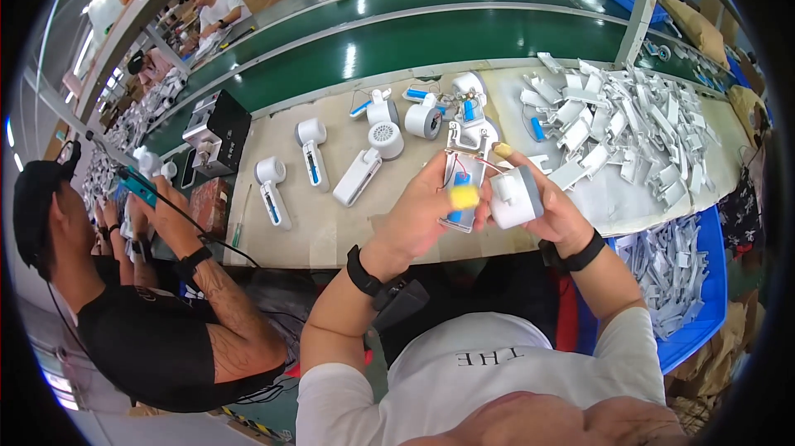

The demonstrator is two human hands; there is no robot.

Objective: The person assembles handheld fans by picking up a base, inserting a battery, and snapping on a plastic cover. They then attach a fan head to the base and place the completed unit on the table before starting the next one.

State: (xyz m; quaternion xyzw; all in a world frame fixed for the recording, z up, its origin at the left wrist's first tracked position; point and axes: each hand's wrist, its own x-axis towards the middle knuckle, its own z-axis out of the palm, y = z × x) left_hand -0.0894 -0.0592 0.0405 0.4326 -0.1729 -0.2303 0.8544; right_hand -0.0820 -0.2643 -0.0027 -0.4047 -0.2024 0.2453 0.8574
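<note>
My left hand (414, 210) is closed round an open white handle shell (458, 163) with a blue battery (461, 183) inside. Its thumb wears a yellow finger cot and lies over the battery. In my right hand (563, 212) is a round white fan head (511, 200) with a grey rim, tilted on its side close to the shell. Thin red wires run from the shell toward the fan head. A yellow cot (502, 149) also covers a right fingertip. Beyond my hands, several white handheld fans lie on the table, among them one with a round grille (386, 139).
White plastic shells (613, 127) are heaped at the right, and more fill a blue bin (714, 280) beside me. A black machine (217, 133) stands at the left. Close by, a co-worker in black (166, 338) holds a teal tool (137, 187). A green conveyor (397, 44) runs behind the table.
</note>
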